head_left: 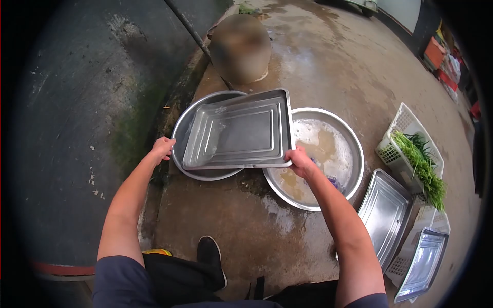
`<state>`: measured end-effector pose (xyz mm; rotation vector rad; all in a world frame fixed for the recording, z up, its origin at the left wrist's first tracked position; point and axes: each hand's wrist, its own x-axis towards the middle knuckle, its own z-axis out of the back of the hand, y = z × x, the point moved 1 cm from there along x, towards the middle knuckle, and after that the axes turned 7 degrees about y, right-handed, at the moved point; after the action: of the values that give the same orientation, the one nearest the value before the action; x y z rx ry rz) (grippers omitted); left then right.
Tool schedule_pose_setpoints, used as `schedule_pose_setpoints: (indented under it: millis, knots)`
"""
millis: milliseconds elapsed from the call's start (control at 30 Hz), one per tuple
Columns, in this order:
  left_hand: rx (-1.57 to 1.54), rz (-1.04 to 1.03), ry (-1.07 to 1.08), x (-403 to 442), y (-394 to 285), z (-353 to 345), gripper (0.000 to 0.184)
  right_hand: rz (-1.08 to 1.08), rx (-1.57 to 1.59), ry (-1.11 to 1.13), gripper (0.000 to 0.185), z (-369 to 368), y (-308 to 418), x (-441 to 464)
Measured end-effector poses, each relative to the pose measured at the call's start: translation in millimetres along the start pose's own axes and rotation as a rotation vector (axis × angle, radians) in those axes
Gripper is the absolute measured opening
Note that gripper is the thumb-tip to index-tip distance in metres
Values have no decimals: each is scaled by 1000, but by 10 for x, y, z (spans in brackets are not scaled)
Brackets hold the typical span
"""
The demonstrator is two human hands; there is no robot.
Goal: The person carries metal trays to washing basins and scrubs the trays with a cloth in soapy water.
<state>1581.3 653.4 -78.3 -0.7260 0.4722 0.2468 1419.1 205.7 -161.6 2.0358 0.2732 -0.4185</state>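
Note:
A rectangular metal tray [241, 128] lies tilted across the left metal basin [209, 177], hiding most of that basin's inside. My right hand [299, 158] is closed on the tray's near right corner. At the left side of the basin, my left hand [163, 148] has its fingers curled at the rim. The right metal basin [358, 154] holds cloudy, foamy water with something purple in it. Its left edge is partly covered by the tray and my right forearm passes over its near side.
To the right, a white plastic basket [403, 120] carries green leafy vegetables [423, 164]. Metal trays [386, 210] [423, 264] rest beside it, the nearer against another white basket [400, 267]. Behind the basins stands a blurred round object [240, 49]. A dark pole [187, 25] slants down on the left.

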Motion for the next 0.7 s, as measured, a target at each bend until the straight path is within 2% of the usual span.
schedule_pose_setpoints:
  millis: [33, 133, 167, 233, 267, 333, 400, 467, 533, 700]
  knots:
    - [2, 3, 43, 8, 22, -4, 41, -7, 16, 32, 26, 107, -58, 37]
    - [-72, 38, 139, -38, 22, -100, 43, -45, 50, 83, 26, 364, -149, 32]
    - [-72, 41, 143, -18, 71, -152, 43, -48, 80, 81, 27, 410, -175, 42]
    - [-286, 76, 285, 29, 170, -298, 35, -67, 57, 53, 26, 462, -182, 26]
    - [-285, 75, 288, 60, 202, -360, 35, -84, 32, 28, 25, 489, -179, 23]
    - [-452, -58, 277, 15, 154, -509, 29, -89, -47, 0, 25, 552, -190, 97]
    - [-417, -53, 222, -47, 103, -578, 35, -94, -124, -26, 25, 577, -212, 122]
    - [-452, -186, 83, -135, 36, -606, 43, -59, -95, -39, 25, 555, -229, 123]
    - [-472, -187, 59, -205, -45, -592, 47, -26, -92, -36, 26, 562, -261, 130]
    - [-481, -178, 94, -276, -135, -722, 41, 38, -177, -54, 23, 563, -146, 31]
